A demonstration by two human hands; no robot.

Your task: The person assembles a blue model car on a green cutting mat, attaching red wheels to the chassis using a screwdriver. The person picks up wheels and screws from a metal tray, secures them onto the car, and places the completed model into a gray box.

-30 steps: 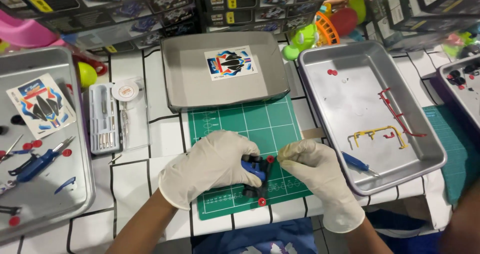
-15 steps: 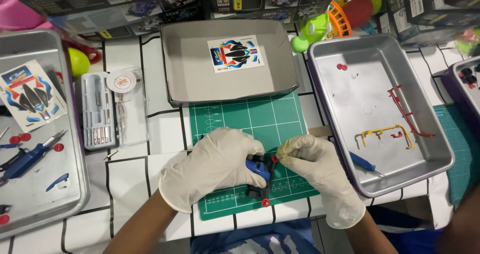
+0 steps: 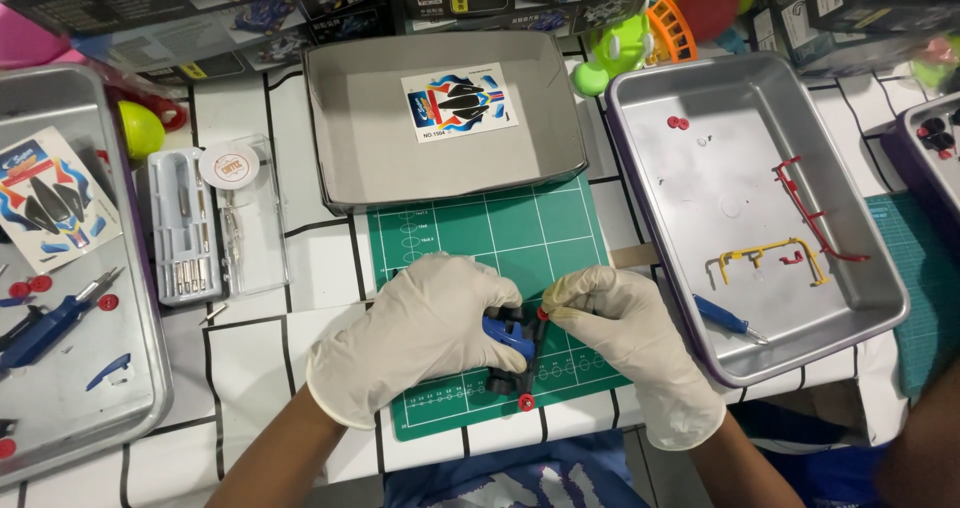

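Both my hands wear white gloves over a green cutting mat point(image 3: 500, 233). My left hand point(image 3: 415, 333) grips a small blue and black model car chassis point(image 3: 510, 343) that rests on the mat. My right hand point(image 3: 625, 338) pinches a small red part point(image 3: 543, 314) against the chassis' upper right side. A red wheel point(image 3: 525, 402) shows at the chassis' near end.
A grey box lid point(image 3: 340, 118) with a sticker sheet point(image 3: 458, 101) lies beyond the mat. The metal tray point(image 3: 880, 298) on the right holds red and yellow part frames and a blue tool point(image 3: 728, 319). Left are a clear tool case point(image 3: 200, 223) and another tray point(image 3: 150, 368) with parts.
The view has shifted slightly. Both hands stay on the chassis, with the right fingers working at its upper right side.
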